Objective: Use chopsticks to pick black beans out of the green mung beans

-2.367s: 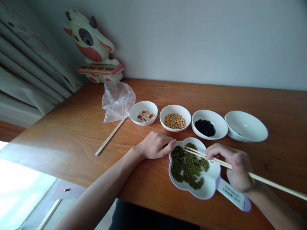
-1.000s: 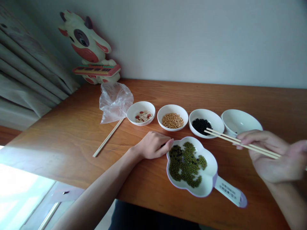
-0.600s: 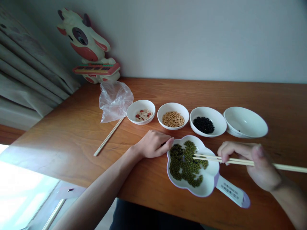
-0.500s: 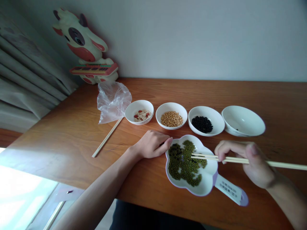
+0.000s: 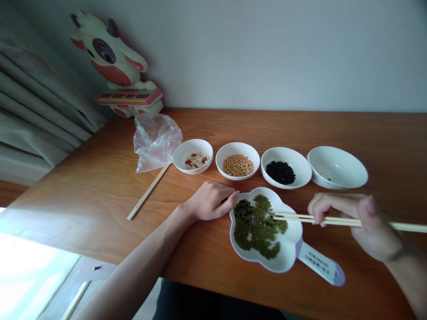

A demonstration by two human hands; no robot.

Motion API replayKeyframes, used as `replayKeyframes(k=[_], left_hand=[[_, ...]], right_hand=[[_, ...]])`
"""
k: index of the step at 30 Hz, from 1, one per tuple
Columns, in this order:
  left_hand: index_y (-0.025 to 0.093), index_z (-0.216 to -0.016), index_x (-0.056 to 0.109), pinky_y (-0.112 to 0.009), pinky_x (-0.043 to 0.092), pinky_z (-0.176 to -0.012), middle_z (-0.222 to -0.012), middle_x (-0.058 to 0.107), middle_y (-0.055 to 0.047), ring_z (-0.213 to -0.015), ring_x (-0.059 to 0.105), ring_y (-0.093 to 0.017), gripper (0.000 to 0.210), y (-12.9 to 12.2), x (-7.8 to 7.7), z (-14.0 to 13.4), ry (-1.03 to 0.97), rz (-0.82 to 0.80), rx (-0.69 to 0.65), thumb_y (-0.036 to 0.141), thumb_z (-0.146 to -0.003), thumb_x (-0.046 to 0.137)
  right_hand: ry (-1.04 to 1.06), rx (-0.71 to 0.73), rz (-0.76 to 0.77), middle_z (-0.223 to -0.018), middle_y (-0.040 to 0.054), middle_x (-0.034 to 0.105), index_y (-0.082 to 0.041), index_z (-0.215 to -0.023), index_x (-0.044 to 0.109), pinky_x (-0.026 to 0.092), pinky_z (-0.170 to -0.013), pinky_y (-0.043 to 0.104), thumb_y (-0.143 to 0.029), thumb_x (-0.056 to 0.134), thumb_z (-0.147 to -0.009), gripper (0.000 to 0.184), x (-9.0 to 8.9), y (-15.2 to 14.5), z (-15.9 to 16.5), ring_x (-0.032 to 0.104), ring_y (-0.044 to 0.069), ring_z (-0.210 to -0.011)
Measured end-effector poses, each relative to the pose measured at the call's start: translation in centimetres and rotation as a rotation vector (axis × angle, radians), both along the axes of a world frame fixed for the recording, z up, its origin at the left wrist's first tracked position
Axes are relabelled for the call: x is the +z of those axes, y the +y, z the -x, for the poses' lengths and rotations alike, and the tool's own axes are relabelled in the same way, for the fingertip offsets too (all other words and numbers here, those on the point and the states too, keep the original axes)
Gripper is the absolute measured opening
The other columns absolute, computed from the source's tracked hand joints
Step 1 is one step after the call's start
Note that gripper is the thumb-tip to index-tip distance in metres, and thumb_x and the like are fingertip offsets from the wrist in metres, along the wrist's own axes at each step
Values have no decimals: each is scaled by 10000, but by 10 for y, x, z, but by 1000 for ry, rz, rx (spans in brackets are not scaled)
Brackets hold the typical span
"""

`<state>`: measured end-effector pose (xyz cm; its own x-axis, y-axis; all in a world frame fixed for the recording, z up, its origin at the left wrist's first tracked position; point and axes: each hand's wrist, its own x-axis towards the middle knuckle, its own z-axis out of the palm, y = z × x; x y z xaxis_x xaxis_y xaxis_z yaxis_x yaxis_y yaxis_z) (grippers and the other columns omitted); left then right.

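I see the pair of chopsticks (image 5: 333, 219) pinched in my right hand (image 5: 360, 222), thumb on top and fingers curled round them, so that grip is clenched on the sticks. Their tips reach over the right lobe of the flower-shaped dish (image 5: 290, 249) and sit at the edge of the green beans (image 5: 256, 224) heaped in it; whether a bean is caught between the tips I cannot tell. The dish stands near the front edge of the wooden surface (image 5: 100, 178), and its labelled handle (image 5: 320, 266) points away from it to the right and toward me.

My left hand (image 5: 210, 201) lies flat on the surface at the left of the dish, fingertips touching its rim; its grip is loose and holds nothing.

Behind the dish runs a row of four white bowls. Straight behind it is the bowl of yellow beans (image 5: 238, 165), and left of that the bowl of red and pale pieces (image 5: 192, 160). Behind and to the right of the dish is the bowl of black beans (image 5: 286, 172), and further right the nearly bare bowl (image 5: 336, 166).

Well to the left of the dish a spare chopstick (image 5: 148, 192) lies slanted, its far end under a crumpled plastic bag (image 5: 156, 140). Beyond the bag a cow toy (image 5: 115, 62) leans against the wall.
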<state>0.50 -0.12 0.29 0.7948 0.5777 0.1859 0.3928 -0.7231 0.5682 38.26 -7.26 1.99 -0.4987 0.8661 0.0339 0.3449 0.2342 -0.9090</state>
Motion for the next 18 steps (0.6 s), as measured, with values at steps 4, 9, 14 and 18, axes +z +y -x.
replayKeyframes(k=[4, 9, 14, 18], left_hand=[[198, -726, 430, -297, 340, -610, -671, 549, -5, -593, 461, -126, 424, -1, 1, 0, 1, -11, 8, 330, -1119, 339], [196, -721, 449, -288, 347, -605, -666, 553, -5, -587, 459, -125, 428, -1, 0, 1, 1, -13, 7, 330, -1115, 351], [196, -734, 459, -283, 373, -620, -672, 555, -6, -602, 482, -128, 421, 0, -2, 1, 10, -11, 7, 330, -1118, 346], [195, -733, 468, -280, 378, -621, -669, 562, -10, -599, 489, -129, 436, -1, -2, 1, 13, -10, 14, 340, -1121, 335]], right_hand=[[-12, 25, -14, -827, 75, 691, -256, -876, 720, 475, -720, 416, -840, 22, -945, 912, 0, 0, 1, 627, 265, -768], [-3, 11, 0, -821, 93, 697, -252, -879, 723, 481, -684, 429, -815, 72, -968, 865, -2, -1, 7, 628, 279, -743], [-2, 20, 4, -809, 105, 710, -256, -873, 724, 490, -682, 454, -844, 58, -940, 891, 3, -2, 16, 631, 298, -741], [-6, -13, -7, -807, 92, 705, -251, -852, 715, 498, -703, 446, -826, 115, -964, 838, 13, -3, 24, 631, 287, -746]])
